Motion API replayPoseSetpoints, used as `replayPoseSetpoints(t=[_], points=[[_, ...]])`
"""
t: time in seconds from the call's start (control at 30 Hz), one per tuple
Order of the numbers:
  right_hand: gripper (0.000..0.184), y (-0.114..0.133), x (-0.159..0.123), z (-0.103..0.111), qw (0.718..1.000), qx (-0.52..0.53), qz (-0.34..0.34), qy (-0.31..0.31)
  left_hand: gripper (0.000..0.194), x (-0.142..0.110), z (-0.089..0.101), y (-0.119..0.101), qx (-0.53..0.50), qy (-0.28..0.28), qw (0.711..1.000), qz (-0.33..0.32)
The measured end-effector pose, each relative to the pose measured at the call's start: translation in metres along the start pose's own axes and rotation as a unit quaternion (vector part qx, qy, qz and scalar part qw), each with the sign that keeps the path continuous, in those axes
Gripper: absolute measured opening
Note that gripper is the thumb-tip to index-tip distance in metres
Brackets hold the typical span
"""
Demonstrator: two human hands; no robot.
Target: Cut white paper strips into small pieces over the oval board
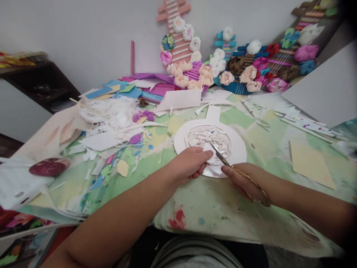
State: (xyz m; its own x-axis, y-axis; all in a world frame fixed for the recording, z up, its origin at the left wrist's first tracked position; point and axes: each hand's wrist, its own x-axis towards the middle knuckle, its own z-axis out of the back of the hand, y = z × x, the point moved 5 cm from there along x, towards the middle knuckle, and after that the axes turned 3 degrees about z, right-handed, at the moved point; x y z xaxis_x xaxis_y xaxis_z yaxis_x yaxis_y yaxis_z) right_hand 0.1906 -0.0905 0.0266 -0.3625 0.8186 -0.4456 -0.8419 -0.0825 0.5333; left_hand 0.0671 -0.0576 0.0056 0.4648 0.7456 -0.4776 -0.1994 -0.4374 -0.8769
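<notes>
My right hand (248, 180) is closed round the gold-coloured handles of a pair of scissors (223, 158). The scissor blades point up and left, close to my left fingertips. Between the thumb and fingers of my left hand (192, 162) is a small piece of white paper (208, 148). Both hands are over a white round board with a short neck (237, 137), flat on the table. A raised white ring on the board encloses many small white paper snippets (199, 134). Part of the board's near side is hidden by my hands.
White string (108, 115) and paper scraps (122, 167) litter the left side of the table, near a dark red oval object (49, 166). Guitar-shaped crafts with paper flowers (192, 70) lean on the wall. Rolled paper sticks (306, 124) and a cream sheet (311, 165) lie right.
</notes>
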Motion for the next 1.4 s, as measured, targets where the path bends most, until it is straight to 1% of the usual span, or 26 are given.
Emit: replayPoseSetpoints(t=[0.13, 0.23, 0.33, 0.43, 0.57, 0.67, 0.73, 0.8, 0.9, 0.97, 1.07, 1.2, 1.3, 1.4], points=[[0.05, 0.0, 0.002, 0.001, 1.0, 0.019, -0.002, 0.01, 0.029, 0.001, 0.0, 0.0, -0.019, 0.008, 1.0, 0.005], [0.048, -0.001, 0.003, 0.003, 1.0, 0.027, -0.002, 0.0, 0.028, 0.005, 0.001, 0.002, -0.044, 0.001, 0.999, 0.011], [0.043, -0.004, 0.006, 0.004, 0.999, 0.033, -0.031, -0.015, 0.029, 0.009, 0.002, 0.005, -0.048, 0.0, 0.999, 0.021], [0.044, -0.008, 0.008, 0.003, 0.996, 0.06, -0.06, -0.01, 0.029, 0.009, 0.001, 0.006, -0.052, 0.005, 0.998, 0.03], [0.051, -0.013, 0.007, 0.004, 0.99, 0.129, -0.05, 0.008, 0.027, 0.006, 0.003, 0.006, -0.062, -0.001, 0.997, 0.043], [0.055, -0.02, 0.003, 0.006, 0.987, 0.158, -0.035, 0.007, 0.021, 0.006, 0.004, 0.004, -0.062, 0.0, 0.998, 0.031], [0.055, -0.021, 0.0, 0.01, 0.991, 0.136, -0.006, -0.013, 0.018, 0.007, 0.005, 0.003, -0.058, -0.003, 0.998, 0.016], [0.051, -0.021, -0.003, 0.013, 0.996, 0.081, 0.009, -0.04, 0.015, 0.007, 0.005, 0.003, -0.05, -0.006, 0.999, 0.004], [0.048, -0.021, -0.006, 0.013, 0.999, -0.017, -0.01, -0.05, 0.015, 0.005, 0.003, 0.001, -0.021, -0.007, 1.0, -0.015], [0.048, -0.022, -0.006, 0.01, 0.998, -0.052, -0.015, -0.045, 0.016, 0.003, 0.003, -0.002, 0.006, -0.008, 0.999, -0.041], [0.045, -0.023, -0.007, 0.006, 0.997, -0.07, -0.007, -0.045, 0.013, 0.0, 0.002, -0.006, 0.026, 0.004, 0.997, -0.068], [0.042, -0.024, -0.008, 0.005, 0.996, -0.076, 0.002, -0.046, 0.011, -0.002, 0.001, -0.008, 0.016, 0.026, 0.997, -0.068], [0.046, -0.021, -0.009, 0.004, 0.997, -0.063, 0.001, -0.041, 0.012, -0.002, 0.001, -0.009, 0.002, 0.031, 0.997, -0.072], [0.05, -0.017, -0.009, 0.004, 0.996, -0.071, -0.01, -0.045, 0.014, -0.002, 0.002, -0.008, -0.003, 0.035, 0.997, -0.066]])
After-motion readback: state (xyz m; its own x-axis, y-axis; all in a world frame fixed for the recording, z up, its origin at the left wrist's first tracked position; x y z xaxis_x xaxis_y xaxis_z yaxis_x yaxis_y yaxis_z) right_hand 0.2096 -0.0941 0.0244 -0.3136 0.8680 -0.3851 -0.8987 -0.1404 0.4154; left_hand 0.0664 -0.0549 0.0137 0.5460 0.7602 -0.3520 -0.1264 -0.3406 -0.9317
